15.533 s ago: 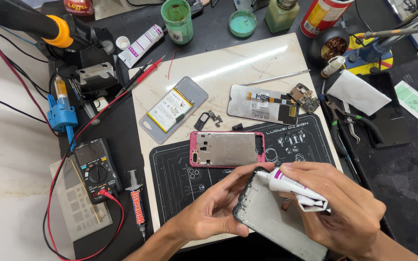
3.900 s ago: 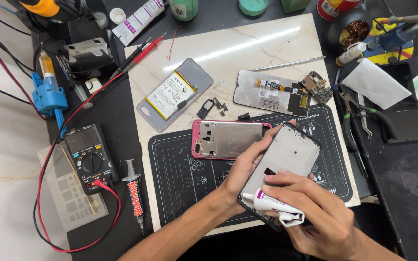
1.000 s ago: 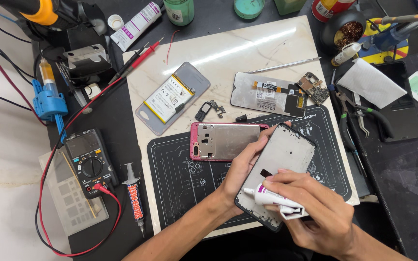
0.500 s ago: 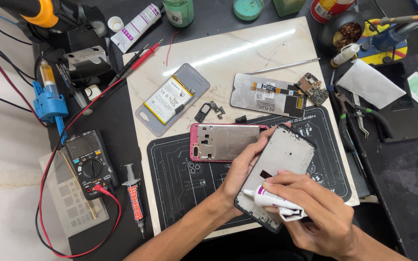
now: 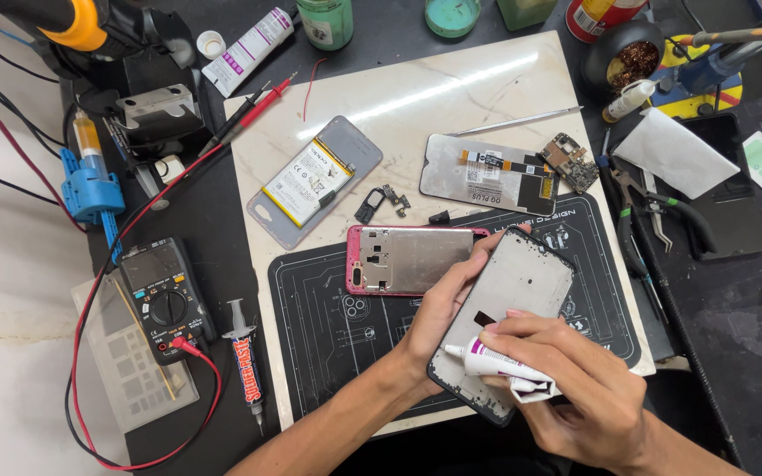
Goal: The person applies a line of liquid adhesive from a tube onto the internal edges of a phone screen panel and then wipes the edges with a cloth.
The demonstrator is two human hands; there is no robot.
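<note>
My left hand point(image 5: 441, 310) holds a dark phone frame point(image 5: 522, 286) tilted above the black work mat point(image 5: 328, 326), gripping it along its left edge. My right hand point(image 5: 575, 388) squeezes a small white glue tube point(image 5: 497, 363) with a purple band, its nozzle touching the frame's lower left edge. A pink phone middle frame point(image 5: 403, 258) with a metal plate lies on the mat just left of the held frame.
On the marble slab point(image 5: 451, 97) lie a back cover with battery point(image 5: 310, 181), a display panel point(image 5: 487, 172) and a circuit board point(image 5: 569, 161). A multimeter point(image 5: 162, 298) with red lead, a syringe point(image 5: 245, 363), tweezers and pliers point(image 5: 663, 216) lie around.
Over the last second the glue tube nozzle has crept slightly along the frame's lower left edge. Several seconds earlier the frame was held lower and the tube farther right.
</note>
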